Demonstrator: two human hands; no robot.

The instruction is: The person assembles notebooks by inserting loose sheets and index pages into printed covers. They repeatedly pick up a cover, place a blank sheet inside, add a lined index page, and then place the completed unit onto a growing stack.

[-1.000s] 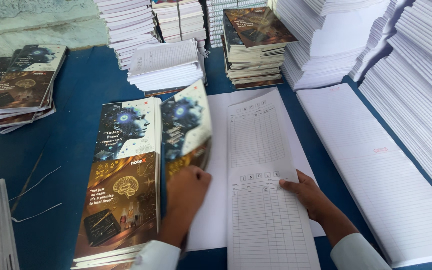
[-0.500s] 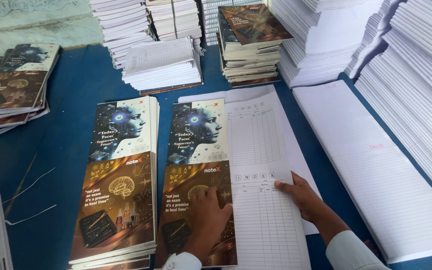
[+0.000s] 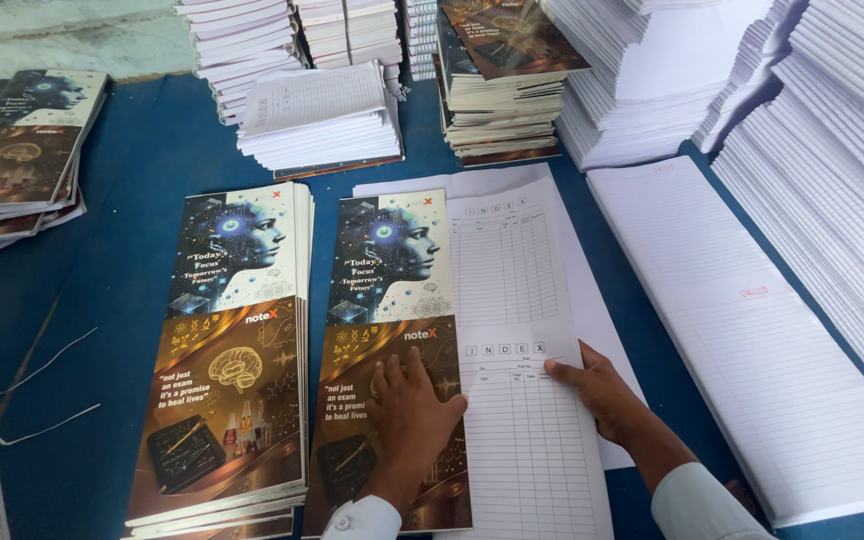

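left hand (image 3: 414, 408): flat, open on printed cover sheet (image 3: 389, 300) | right hand (image 3: 600, 393): flat, open on index sheet (image 3: 517, 330) | cover stack (image 3: 227, 350) beside

— The printed cover (image 3: 392, 340) under the left hand (image 3: 414, 410)?
— Glossy card, smooth, faint sheen.
— And the ruled index sheet (image 3: 522, 330)?
— Matt white paper — like the ruled stacks (image 3: 752, 320). The worktop (image 3: 142, 160) looks matt blue.

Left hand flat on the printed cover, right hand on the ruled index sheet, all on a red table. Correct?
Not quite: the head view shows a blue table, not red. The left hand does lie flat on the printed cover, and the right hand on the index sheet.
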